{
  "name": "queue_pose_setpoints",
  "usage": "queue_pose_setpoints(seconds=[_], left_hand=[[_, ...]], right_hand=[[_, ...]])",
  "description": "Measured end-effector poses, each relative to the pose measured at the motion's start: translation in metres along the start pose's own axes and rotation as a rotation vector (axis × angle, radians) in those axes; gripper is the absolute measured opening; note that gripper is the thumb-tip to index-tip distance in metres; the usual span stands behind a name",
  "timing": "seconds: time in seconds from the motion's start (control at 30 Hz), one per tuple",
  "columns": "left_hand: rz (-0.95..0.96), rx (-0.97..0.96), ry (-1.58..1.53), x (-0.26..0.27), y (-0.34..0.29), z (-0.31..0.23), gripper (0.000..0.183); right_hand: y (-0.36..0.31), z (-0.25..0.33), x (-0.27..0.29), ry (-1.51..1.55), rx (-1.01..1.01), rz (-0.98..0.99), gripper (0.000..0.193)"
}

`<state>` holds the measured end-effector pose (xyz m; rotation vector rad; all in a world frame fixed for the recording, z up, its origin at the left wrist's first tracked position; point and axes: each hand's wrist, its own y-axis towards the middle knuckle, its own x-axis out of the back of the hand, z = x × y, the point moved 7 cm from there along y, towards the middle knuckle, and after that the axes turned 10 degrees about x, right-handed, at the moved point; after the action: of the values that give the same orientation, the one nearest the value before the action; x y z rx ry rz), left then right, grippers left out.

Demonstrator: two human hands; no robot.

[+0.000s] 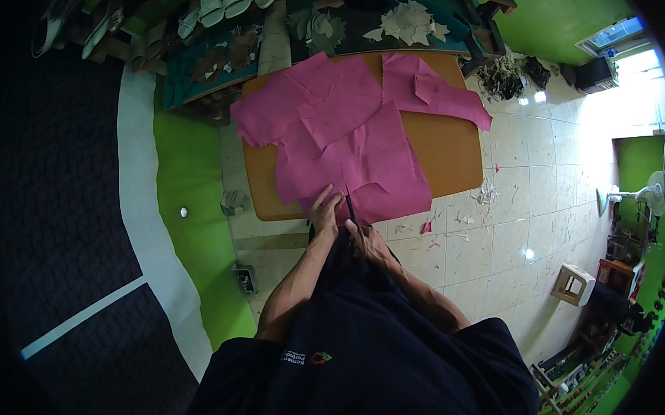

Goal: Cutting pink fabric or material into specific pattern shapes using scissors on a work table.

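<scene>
A large pink sheet (319,167), looking like leather or suede with irregular edges, lies over the table's near side. My right hand (369,244) is closed round a pair of dark scissors (351,208) at the sheet's near edge. The blades point away from me, and a slit line runs ahead of them in the material. Just left of the blades, my left hand (325,214) rests on the sheet with its fingers stretched forward. Farther back are another pink piece (335,92) overlapping the sheet and a long pink strip (439,95) at the right.
Under the pink material stands a brown table (449,154) with rounded corners. Behind it, a shelf holds pale scrap piles (407,24) and sandals (211,9). Offcuts (486,193) litter the tiled floor at right, where a white stool (572,284) stands. A green wall (186,169) borders the left.
</scene>
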<state>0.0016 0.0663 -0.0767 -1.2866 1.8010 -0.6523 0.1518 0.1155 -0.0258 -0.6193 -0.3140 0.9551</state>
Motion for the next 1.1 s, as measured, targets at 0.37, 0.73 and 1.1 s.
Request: queue_pose_setpoints(seconds=[0.37,0.73,1.1], left_hand=[[0.009,-0.06,0.09,0.001,0.003,0.0,0.044],[-0.064,-0.015,0.164,0.013,0.007,-0.013,0.048],[0.02,-0.007,0.104,0.013,0.006,-0.015,0.044]], right_hand=[[0.017,0.009,-0.004,-0.002,0.041,-0.187,0.068],[0.011,0.027,-0.007,-0.005,-0.017,-0.202,0.063],[0.027,0.035,-0.009,0.058,0.007,-0.06,0.071]])
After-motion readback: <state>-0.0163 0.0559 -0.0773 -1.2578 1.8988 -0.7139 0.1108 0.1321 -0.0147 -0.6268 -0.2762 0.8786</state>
